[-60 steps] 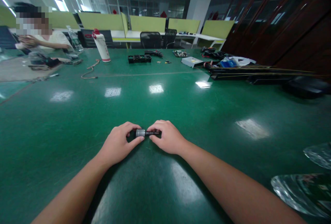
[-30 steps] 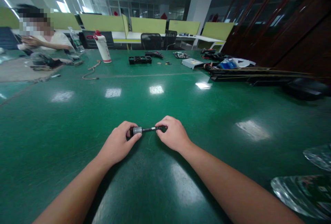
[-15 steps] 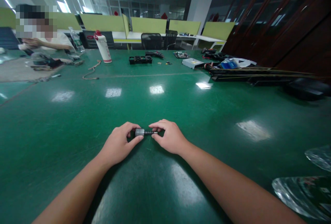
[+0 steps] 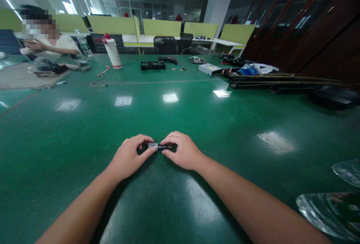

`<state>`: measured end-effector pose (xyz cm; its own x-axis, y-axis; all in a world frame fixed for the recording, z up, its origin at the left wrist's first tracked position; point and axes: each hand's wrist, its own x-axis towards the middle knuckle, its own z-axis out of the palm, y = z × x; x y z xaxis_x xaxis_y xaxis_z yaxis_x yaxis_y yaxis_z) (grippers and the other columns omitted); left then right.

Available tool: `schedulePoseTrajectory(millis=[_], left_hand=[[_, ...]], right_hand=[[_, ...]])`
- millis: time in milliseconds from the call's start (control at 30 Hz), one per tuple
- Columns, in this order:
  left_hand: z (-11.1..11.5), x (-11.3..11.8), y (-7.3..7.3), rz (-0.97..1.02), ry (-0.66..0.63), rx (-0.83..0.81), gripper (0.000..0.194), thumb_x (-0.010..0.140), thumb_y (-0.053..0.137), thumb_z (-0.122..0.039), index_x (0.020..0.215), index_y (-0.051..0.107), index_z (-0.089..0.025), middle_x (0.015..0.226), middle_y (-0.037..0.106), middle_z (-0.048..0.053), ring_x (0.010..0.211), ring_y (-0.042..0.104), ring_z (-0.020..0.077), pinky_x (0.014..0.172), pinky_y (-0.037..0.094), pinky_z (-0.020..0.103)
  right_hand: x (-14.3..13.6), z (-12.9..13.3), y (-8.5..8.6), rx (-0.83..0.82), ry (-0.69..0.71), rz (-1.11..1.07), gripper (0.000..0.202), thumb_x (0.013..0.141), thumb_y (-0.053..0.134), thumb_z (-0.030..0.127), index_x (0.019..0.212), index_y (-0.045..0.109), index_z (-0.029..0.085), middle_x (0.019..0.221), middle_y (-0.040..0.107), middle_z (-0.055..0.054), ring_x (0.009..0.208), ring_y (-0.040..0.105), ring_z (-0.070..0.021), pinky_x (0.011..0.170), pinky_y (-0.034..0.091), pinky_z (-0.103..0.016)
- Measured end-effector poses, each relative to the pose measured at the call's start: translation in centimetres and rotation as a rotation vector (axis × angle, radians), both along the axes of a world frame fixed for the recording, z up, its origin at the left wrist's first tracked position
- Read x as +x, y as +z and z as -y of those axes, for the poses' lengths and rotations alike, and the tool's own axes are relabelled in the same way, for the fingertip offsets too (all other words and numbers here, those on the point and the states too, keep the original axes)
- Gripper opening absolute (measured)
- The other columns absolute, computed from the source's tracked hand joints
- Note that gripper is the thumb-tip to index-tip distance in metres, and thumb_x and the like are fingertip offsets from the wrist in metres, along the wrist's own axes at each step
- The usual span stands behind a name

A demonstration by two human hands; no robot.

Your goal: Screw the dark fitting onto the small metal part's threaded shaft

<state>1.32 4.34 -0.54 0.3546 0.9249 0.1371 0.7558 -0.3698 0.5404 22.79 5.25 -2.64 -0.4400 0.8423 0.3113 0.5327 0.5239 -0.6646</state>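
A small silver metal cylinder (image 4: 152, 145) with a thin dark threaded shaft (image 4: 164, 147) lies level just above or on the green table (image 4: 174, 116). My left hand (image 4: 129, 156) pinches the cylinder between thumb and fingertips from the left. On the right, my right hand (image 4: 184, 151) curves around the shaft, its thumb and fingers apart on either side of it. Whether those fingertips touch the shaft or the cylinder's end is too small to tell.
A white bottle with a red cap (image 4: 113, 53), a cord (image 4: 100, 77), black parts (image 4: 153, 65) and a silver box (image 4: 209, 68) stand across the far side. Clear plastic packs (image 4: 327, 212) lie at the lower right. A person (image 4: 53, 45) sits at the far left.
My right hand's fingertips have moved left along the shaft, closer to the cylinder. The cylinder and my left hand have shifted very slightly right.
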Motion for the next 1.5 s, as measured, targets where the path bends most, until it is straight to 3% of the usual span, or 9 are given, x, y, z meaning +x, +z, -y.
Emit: schedulePoseTrajectory(millis=[267,1133,1500], left_hand=[[-0.21,-0.21,-0.17,0.022,-0.077,-0.01,0.027,0.089,0.06,-0.043,0.106,0.072,-0.024,0.096,0.071,0.002,0.082,0.062,0.0182,0.074,0.045,0.029],[-0.02,-0.19,-0.25,-0.007,-0.048,-0.019,0.024,0.087,0.061,-0.039,0.106,0.068,-0.025,0.096,0.071,0.001,0.079,0.059,0.0185,0.074,0.043,0.031],[0.08,-0.07,-0.23,-0.012,-0.001,0.011,0.027,0.09,0.056,-0.04,0.107,0.067,-0.023,0.085,0.065,0.001,0.074,0.056,0.0181,0.069,0.042,0.031]], right_hand=[[-0.09,0.06,-0.13,0.006,0.013,0.072,0.016,0.078,0.075,0.02,0.094,0.073,0.021,0.089,0.071,-0.001,0.085,0.06,-0.0164,0.079,0.04,-0.032],[-0.18,0.01,0.1,-0.032,-0.031,0.055,0.015,0.074,0.077,0.017,0.088,0.071,0.021,0.082,0.067,0.0,0.081,0.058,-0.0153,0.075,0.04,-0.029],[-0.15,0.09,0.36,-0.02,-0.131,0.076,0.009,0.076,0.073,0.018,0.084,0.07,0.021,0.082,0.067,0.0,0.084,0.058,-0.0171,0.078,0.039,-0.031]])
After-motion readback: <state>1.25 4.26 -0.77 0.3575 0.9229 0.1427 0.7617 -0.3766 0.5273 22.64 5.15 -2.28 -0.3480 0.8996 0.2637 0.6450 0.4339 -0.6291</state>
